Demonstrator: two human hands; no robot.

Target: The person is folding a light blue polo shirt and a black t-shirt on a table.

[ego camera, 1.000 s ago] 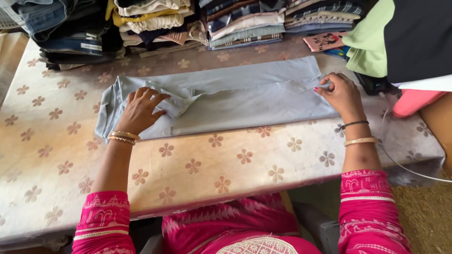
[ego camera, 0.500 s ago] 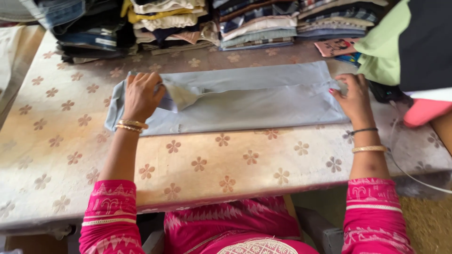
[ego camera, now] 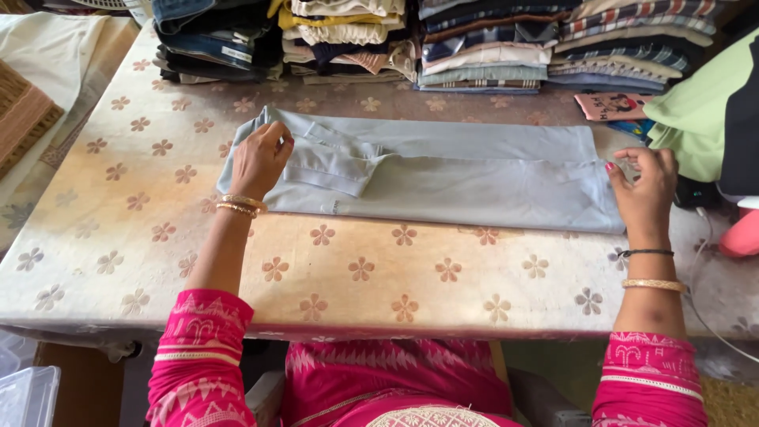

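Flower-print cloth covers the table [ego camera: 356,277], beige with brown blossoms. Stacks of folded clothes [ego camera: 443,39] line its far edge, well apart from the hands. Pale grey-blue shirt [ego camera: 443,178] lies flat across the table's middle, folded into a long band, one sleeve [ego camera: 332,162] doubled over its left part. A green and black garment [ego camera: 711,119] hangs in at the right edge, just beside the shirt's right end. Left hand [ego camera: 259,160] sits on the shirt's left end, fingers curled down onto the fabric at the collar side, pressing or pinching it; cannot tell which. Right hand [ego camera: 644,190] is at the shirt's right end, fingers bent, tips pinching the hem edge. Gold bangles on both wrists, pink sleeves below.
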